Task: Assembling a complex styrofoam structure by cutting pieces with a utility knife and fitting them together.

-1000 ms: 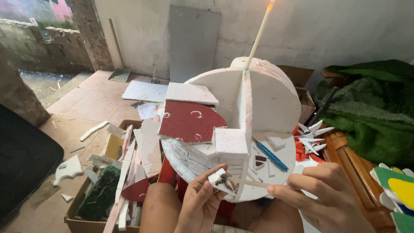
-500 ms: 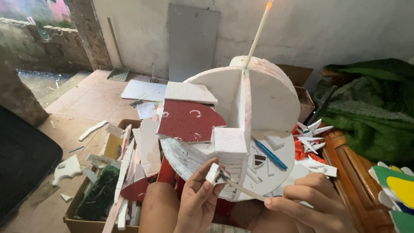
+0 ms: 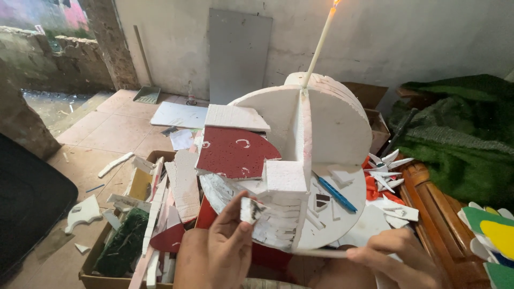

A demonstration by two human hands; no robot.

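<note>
My left hand (image 3: 227, 243) pinches a small white foam scrap (image 3: 250, 210) with a scorched dark face, held up in front of a white foam block (image 3: 285, 176). My right hand (image 3: 393, 259) grips a thin pale stick (image 3: 321, 252) lying level below the round white foam disc (image 3: 342, 200). Behind stands a curved white foam wall (image 3: 332, 120) with an upright divider. A long lit candle (image 3: 319, 45) rises from its top. A dark red foam piece (image 3: 233, 152) lies to the left of the block, and a blue pen (image 3: 334, 194) rests on the disc.
A cardboard box (image 3: 101, 267) with foam offcuts sits at lower left. White foam scraps (image 3: 388, 166) lie on an orange sheet at right, beside a wooden bench edge (image 3: 436, 225) and green turf (image 3: 460, 139). A grey panel (image 3: 238, 56) leans on the wall.
My left hand has lifted the small scorched foam scrap a little higher and turned it. My right hand with the stick has dropped lower in the frame.
</note>
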